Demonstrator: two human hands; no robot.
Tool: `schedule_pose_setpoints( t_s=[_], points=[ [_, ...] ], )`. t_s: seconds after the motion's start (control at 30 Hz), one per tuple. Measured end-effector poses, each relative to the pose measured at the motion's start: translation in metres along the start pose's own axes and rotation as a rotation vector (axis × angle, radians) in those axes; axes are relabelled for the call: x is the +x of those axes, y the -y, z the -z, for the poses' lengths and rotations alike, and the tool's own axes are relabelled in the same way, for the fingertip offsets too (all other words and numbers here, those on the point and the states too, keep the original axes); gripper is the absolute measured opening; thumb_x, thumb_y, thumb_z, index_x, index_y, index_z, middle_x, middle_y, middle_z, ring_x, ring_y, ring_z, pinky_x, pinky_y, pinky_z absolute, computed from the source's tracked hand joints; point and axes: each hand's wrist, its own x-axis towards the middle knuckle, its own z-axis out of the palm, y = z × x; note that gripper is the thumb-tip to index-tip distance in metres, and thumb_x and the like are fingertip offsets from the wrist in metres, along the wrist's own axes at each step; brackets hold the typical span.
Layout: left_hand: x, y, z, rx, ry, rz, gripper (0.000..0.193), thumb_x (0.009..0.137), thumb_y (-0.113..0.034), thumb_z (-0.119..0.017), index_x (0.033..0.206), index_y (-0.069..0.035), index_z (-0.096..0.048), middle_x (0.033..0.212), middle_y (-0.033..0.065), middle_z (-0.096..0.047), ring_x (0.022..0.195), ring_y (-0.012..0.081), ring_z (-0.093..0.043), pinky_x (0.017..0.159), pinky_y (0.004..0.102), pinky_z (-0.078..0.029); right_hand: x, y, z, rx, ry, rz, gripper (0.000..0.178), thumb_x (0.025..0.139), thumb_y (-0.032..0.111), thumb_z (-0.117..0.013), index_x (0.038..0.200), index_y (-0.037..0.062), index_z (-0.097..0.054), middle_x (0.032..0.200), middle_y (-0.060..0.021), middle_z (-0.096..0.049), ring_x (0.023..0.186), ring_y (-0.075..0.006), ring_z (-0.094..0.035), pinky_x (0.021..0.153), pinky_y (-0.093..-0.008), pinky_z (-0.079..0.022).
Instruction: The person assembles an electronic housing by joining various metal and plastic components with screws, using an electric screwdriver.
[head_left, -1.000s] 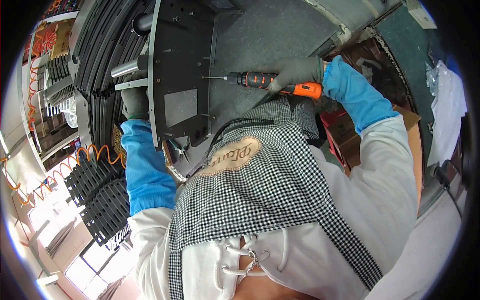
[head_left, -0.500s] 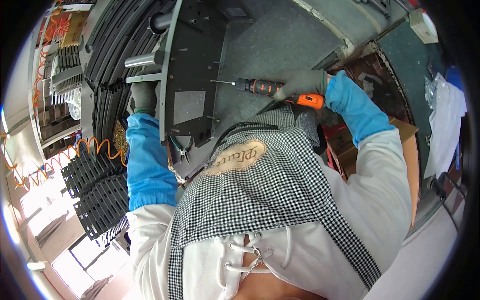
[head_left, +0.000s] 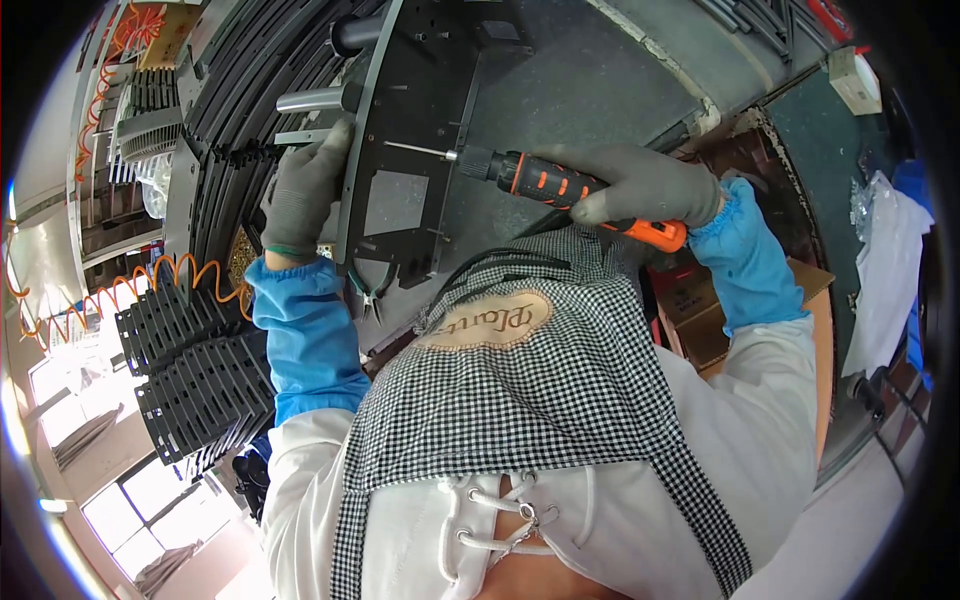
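Observation:
My right hand (head_left: pixel 650 185), in a grey glove, is wrapped round a black-and-orange electric screwdriver (head_left: pixel 555 183). Its long thin bit points left, with the tip in front of a black metal panel (head_left: pixel 415 125) standing on edge. Studs and a pale rectangular patch show on the panel's right face. On the panel's left side is my gloved left hand (head_left: pixel 302 195), its fingers drawn together beside the panel edge and a flat silver bar (head_left: pixel 300 137); what they grip is hidden. Just above, a round silver post (head_left: pixel 315 99) sticks out leftward from the panel.
Cutting pliers (head_left: pixel 370 295) lie near the panel's lower end. Stacked black metal strips (head_left: pixel 235 100) crowd the left, with slotted black parts (head_left: pixel 195 400) below and a coiled orange hose (head_left: pixel 150 285). A cardboard box (head_left: pixel 700 300) stands right, and metal rods (head_left: pixel 750 15) lie at the far right.
The screwdriver's bit has moved left and slightly up, closer to the panel. My left hand has come up beside the panel edge, showing more. The panel appears shifted right in view.

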Motion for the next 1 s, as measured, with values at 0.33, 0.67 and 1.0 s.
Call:
schedule_pose_setpoints(
  t_s=[0.33,0.67,1.0],
  points=[
    [-0.018,-0.002,-0.028,-0.414,-0.106,-0.007,0.048,0.102,-0.042,-0.064,0.112,0.005,-0.071,0.086,0.0063,-0.073,0.071,0.0106,-0.067,0.063,0.0226,-0.053,0.014,0.001,-0.011,-0.048,-0.003,0.076,0.089,0.079,0.024,-0.068,0.159,0.0037,-0.034,0.112,-0.0105,-0.062,0.093,-0.0181,-0.065,0.081,-0.0337,-0.054],
    [-0.021,0.005,-0.029,-0.467,-0.094,-0.113,0.047,0.103,-0.038,-0.063,0.115,0.007,-0.071,0.092,0.0067,-0.073,0.076,0.0104,-0.067,0.067,0.0226,-0.054,0.007,0.004,-0.015,-0.112,-0.073,0.058,0.086,0.081,0.021,-0.069,0.159,0.0062,-0.035,0.117,-0.0127,-0.063,0.095,-0.0196,-0.066,0.084,-0.0342,-0.055],
    [-0.024,-0.003,-0.030,-0.311,-0.160,-0.085,0.050,0.104,-0.041,-0.063,0.115,0.007,-0.072,0.092,0.0054,-0.073,0.076,0.0092,-0.065,0.066,0.0227,-0.052,0.010,0.009,-0.015,-0.271,-0.112,0.025,0.086,0.082,0.022,-0.070,0.159,0.0069,-0.036,0.112,-0.0113,-0.065,0.091,-0.0185,-0.066,0.081,-0.0319,-0.055]
  ],
)
